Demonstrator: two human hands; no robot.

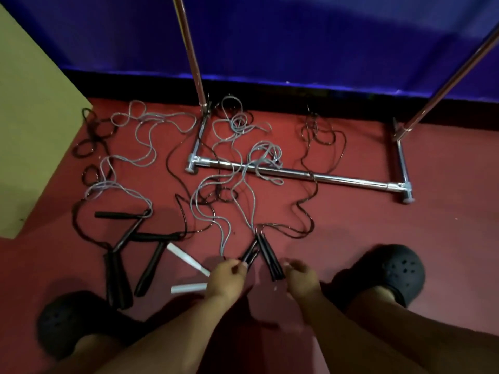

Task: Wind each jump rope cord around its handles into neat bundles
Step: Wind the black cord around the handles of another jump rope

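Note:
Several jump ropes lie tangled on the red floor (351, 238). A cluster of thin black handles (266, 255) lies just ahead of my hands, with grey cords (205, 211) and black cords (305, 211) running away from them. My left hand (226, 279) pinches the near end of one thin black handle (249, 253). My right hand (301, 280) has its fingers curled right beside the ends of the other black handles; whether it grips them is unclear. Two white handles (186, 259) lie by my left hand.
Thicker black handles (118, 279) lie to the left. A chrome rack base (337, 179) crosses the floor under the cords, with two poles rising from it. A yellow-green block (32, 130) stands at left, a blue wall (297, 36) behind. My black clogs (391, 271) flank the hands.

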